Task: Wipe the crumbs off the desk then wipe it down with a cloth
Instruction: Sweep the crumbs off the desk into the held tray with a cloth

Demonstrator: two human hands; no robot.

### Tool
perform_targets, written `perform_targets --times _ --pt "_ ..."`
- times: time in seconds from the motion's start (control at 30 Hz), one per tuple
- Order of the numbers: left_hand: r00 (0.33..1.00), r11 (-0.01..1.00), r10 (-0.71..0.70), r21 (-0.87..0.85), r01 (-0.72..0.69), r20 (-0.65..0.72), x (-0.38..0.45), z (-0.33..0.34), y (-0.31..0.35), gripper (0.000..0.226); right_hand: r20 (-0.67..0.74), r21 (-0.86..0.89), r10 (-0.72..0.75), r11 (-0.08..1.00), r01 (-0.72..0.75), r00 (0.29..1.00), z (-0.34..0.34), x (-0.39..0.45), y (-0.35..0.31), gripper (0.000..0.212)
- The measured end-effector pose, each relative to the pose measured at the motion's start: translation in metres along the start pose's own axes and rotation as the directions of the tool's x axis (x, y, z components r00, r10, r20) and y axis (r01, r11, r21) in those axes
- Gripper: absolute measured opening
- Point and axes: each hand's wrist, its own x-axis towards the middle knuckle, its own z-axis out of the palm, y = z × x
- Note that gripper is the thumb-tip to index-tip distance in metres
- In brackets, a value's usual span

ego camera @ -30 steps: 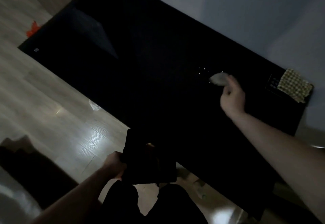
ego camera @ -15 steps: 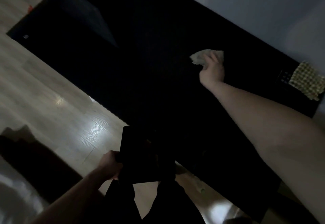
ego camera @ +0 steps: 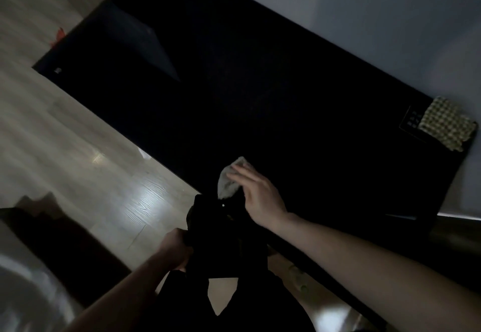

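The black desk (ego camera: 260,92) runs diagonally across a dim room. My right hand (ego camera: 257,196) presses a small pale wad of tissue or cloth (ego camera: 227,182) onto the desk at its near edge. Just below that edge my left hand (ego camera: 174,249) grips a black bag (ego camera: 223,238) and holds it up against the desk. One pale crumb (ego camera: 223,205) shows at the bag's top. A checked yellow cloth (ego camera: 446,127) lies at the desk's far right corner.
A dark flat device (ego camera: 411,120) lies partly under the checked cloth. A dark shape (ego camera: 140,42) sits at the desk's left end. Pale wood floor (ego camera: 78,154) lies left of the desk, a grey wall (ego camera: 364,11) behind it.
My right hand has swept the pale wad from the middle of the desk back to the near edge, above the black bag. The crumbs seen earlier on the desk no longer show there.
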Motion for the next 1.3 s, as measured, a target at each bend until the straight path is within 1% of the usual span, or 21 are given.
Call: perform_targets --times 0.07,0.13,0.23,0.33,0.4,0.43,0.5,0.53,0.6,0.67,0.73,0.8,0.9,0.93,1.0,1.13,1.2,1.27,1.3 --pt "1.0 1.0 0.0 -0.011 0.0 0.004 0.002 0.002 0.001 0.03 -0.15 0.027 0.028 0.999 -0.024 0.988 -0.026 0.017 0.007 0.057" --pt "1.0 1.0 0.002 -0.011 -0.002 0.002 0.004 0.006 0.001 0.038 -0.28 0.007 0.073 0.997 -0.074 0.957 -0.06 0.04 0.022 0.058" --pt "1.0 1.0 0.006 -0.012 -0.006 0.002 0.003 0.01 0.004 0.039 -0.406 -0.081 0.173 0.971 -0.224 0.897 -0.118 0.081 0.062 0.055" --pt "1.0 1.0 -0.008 -0.02 0.008 -0.007 0.002 0.013 0.008 0.034 -0.436 -0.157 0.308 0.899 -0.408 0.846 -0.159 0.112 0.102 0.05" --pt "1.0 1.0 -0.013 -0.004 0.013 -0.01 0.002 0.015 0.01 0.02 -0.397 -0.186 0.378 0.859 -0.477 0.836 -0.166 0.125 0.118 0.051" --pt "1.0 1.0 -0.011 -0.003 0.011 -0.011 0.001 0.015 0.011 0.017 -0.381 -0.202 0.401 0.843 -0.499 0.833 -0.163 0.13 0.12 0.052" --pt "1.0 1.0 -0.007 -0.02 0.007 -0.01 0.0 0.016 0.012 0.027 -0.398 -0.239 0.405 0.82 -0.519 0.823 -0.148 0.136 0.115 0.053" --pt "1.0 1.0 0.0 -0.023 0.0 -0.013 0.001 0.017 0.012 0.033 -0.409 -0.263 0.377 0.823 -0.503 0.831 -0.138 0.135 0.108 0.053" --pt "1.0 1.0 0.009 -0.023 -0.009 -0.015 0.001 0.018 0.013 0.041 -0.389 -0.308 0.268 0.864 -0.399 0.881 -0.113 0.129 0.088 0.052" --pt "1.0 1.0 -0.002 -0.028 0.002 -0.01 0.003 0.019 0.011 0.046 -0.32 -0.331 0.13 0.913 -0.239 0.938 -0.084 0.118 0.067 0.05" --pt "1.0 0.998 -0.016 -0.056 0.016 0.001 0.005 0.02 0.008 0.046 -0.221 -0.326 0.032 0.94 -0.104 0.975 -0.053 0.101 0.047 0.053" --pt "1.0 0.997 -0.021 -0.07 0.021 -0.003 0.005 0.019 0.008 0.039 -0.14 -0.292 -0.02 0.956 -0.022 0.99 -0.026 0.078 0.028 0.054" --pt "1.0 0.999 -0.01 -0.043 0.009 -0.025 -0.001 0.016 0.013 0.012 -0.006 -0.251 -0.09 0.964 0.085 0.996 0.003 0.039 0.006 0.056" --pt "0.999 1.0 -0.004 -0.025 0.003 -0.032 -0.004 0.014 0.015 0.007 0.039 -0.241 -0.106 0.964 0.112 0.994 0.011 0.025 0.002 0.057" --pt "0.999 1.0 -0.006 -0.008 0.005 -0.039 -0.006 0.012 0.017 0.017 0.112 -0.226 -0.111 0.965 0.134 0.987 0.024 -0.002 -0.003 0.058" --pt "0.999 1.0 0.009 0.029 -0.008 -0.036 -0.008 0.008 0.019 0.011 0.19 -0.192 -0.076 0.975 0.113 0.979 0.038 -0.048 -0.01 0.055" --pt "1.0 0.999 0.008 0.033 -0.007 -0.019 -0.008 0.006 0.019 0.013 0.176 -0.145 -0.072 0.984 0.098 0.982 0.032 -0.058 -0.013 0.054" --pt "1.0 1.0 0.007 0.03 -0.007 0.001 -0.008 0.003 0.018 0.014 0.111 -0.031 -0.028 0.999 0.032 0.993 0.013 -0.058 -0.015 0.053" --pt "1.0 1.0 0.007 0.027 -0.007 0.007 -0.007 0.001 0.017 0.013 0.049 0.02 0.001 1.0 -0.002 0.999 0.0 -0.055 -0.012 0.053"
